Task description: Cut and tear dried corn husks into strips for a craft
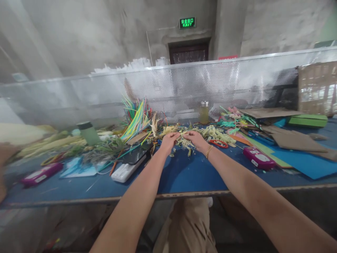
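My left hand [170, 141] and my right hand [196, 140] meet above the middle of the blue table. Thumb and fingers of each are pinched together on a small pale yellow-green strip [181, 134], its far side partly hidden by the fingertips. Below and behind it lie crumpled pale shreds [185, 143], with more pale strips [214, 133] heaped to the right. Just right of my right hand is a pair of red-handled scissors [219, 143]. A black phone [135, 156] rests on a white box-like device [127, 171] left of my left forearm.
Colourful pipe cleaners [137, 119] stand behind on the left, near a green-lidded bottle [88, 133]. Purple devices [258, 158] lie on both sides. Blue sheets [308, 163] and cardboard [297, 138] cover the right. A perforated metal screen [192, 84] borders the back. Another person's arm [4, 154] shows far left.
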Demonstrator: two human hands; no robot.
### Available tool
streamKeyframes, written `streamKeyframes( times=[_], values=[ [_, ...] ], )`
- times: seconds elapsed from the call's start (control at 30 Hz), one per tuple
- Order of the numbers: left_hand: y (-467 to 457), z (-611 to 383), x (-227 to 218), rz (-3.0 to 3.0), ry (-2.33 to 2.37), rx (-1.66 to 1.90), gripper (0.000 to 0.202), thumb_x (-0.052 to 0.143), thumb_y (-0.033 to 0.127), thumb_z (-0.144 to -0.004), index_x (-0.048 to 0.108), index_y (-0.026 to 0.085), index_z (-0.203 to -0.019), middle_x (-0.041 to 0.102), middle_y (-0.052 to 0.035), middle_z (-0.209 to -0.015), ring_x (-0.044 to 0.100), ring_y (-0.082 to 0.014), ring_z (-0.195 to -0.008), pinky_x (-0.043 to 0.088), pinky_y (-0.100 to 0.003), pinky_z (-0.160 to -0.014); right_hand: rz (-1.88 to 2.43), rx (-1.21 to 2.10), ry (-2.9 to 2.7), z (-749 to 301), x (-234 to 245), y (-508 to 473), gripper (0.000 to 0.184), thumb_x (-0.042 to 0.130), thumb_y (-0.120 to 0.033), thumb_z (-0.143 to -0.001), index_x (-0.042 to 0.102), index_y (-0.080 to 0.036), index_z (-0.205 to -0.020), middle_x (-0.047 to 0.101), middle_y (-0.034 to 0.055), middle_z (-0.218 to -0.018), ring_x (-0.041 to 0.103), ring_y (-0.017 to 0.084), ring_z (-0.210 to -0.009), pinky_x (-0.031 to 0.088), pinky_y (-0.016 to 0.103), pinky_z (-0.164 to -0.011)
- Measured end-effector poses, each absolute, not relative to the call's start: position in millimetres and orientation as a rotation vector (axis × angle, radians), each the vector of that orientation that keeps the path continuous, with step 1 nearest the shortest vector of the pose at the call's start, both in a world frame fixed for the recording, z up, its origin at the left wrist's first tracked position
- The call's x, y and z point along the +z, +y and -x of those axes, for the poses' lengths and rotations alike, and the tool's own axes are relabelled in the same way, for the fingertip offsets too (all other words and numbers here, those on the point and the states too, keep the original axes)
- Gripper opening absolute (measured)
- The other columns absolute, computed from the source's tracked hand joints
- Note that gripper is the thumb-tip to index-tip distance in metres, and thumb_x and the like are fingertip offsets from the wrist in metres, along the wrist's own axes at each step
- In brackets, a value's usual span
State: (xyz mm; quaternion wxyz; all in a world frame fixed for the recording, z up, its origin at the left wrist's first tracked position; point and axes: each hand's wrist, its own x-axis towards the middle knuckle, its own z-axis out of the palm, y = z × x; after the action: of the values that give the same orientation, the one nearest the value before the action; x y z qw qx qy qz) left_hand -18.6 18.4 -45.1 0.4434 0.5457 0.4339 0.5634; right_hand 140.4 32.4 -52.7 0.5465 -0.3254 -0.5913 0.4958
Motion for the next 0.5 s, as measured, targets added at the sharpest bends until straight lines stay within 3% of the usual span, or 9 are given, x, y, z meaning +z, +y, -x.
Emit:
streamKeyframes(
  times=[0.3, 0.5],
  values=[
    [15.4, 18.1, -42.4, -1.452, 1.107, 1.387, 0.028, 0.074, 0.039, -0.066, 0.069, 0.015, -0.079, 0.042, 0.0057, -0.05, 0.032, -0.006, -0.043, 0.02, -0.023, -0.046, 0.823, 1.164, -1.441, -138.1, -54.5, 28.9, 0.032, 0.078, -0.035, -0.054, 0.066, -0.014, -0.075, 0.06, -0.0031, -0.063, 0.047, 0.009, -0.057, 0.037, 0.024, -0.059],
    [13.8, 18.1, -41.2, -1.454, 1.123, 1.403, 0.03, 0.073, 0.042, -0.066, 0.068, 0.015, -0.078, 0.048, 0.0043, -0.053, 0.034, -0.0061, -0.045, 0.024, -0.022, -0.047, 0.833, 1.149, -1.413, -136.1, -58.6, 35.3, 0.031, 0.077, -0.034, -0.054, 0.066, -0.015, -0.076, 0.062, -0.0023, -0.064, 0.049, 0.01, -0.059, 0.037, 0.024, -0.059]
  ],
)
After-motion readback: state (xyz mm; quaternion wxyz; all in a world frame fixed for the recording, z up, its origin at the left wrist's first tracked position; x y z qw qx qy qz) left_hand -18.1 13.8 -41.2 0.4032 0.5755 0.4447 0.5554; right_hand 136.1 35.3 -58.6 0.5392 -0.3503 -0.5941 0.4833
